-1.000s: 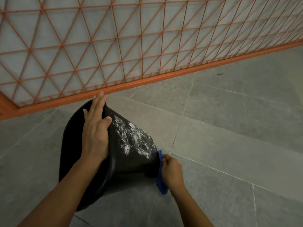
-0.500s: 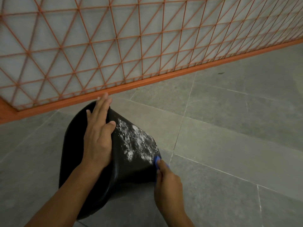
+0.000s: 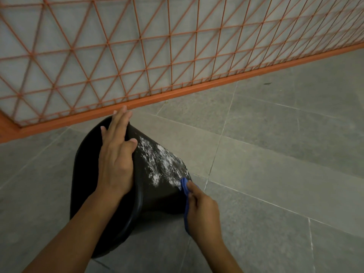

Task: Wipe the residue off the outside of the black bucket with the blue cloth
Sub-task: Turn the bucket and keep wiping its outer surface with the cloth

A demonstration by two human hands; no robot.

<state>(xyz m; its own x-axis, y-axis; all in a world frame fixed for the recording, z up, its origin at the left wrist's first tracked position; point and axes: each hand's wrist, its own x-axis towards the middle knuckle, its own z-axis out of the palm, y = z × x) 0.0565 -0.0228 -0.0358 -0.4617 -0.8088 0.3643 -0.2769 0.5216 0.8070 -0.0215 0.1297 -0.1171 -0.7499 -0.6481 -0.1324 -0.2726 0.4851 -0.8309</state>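
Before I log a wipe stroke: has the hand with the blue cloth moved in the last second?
Yes. The right hand brought the blue cloth up the black bucket wall, to the lower edge of the white residue.

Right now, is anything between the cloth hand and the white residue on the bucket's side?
Nothing visible. The right hand presses the blue cloth against the black bucket at the lower edge of the white residue. The left hand lies flat over the rim, left of the patch.

Black bucket (image 3: 157, 196) with white speckled residue (image 3: 160, 161), blue cloth (image 3: 184, 189), orange triangle-lattice fence (image 3: 157, 46), grey tiled floor (image 3: 275, 154)
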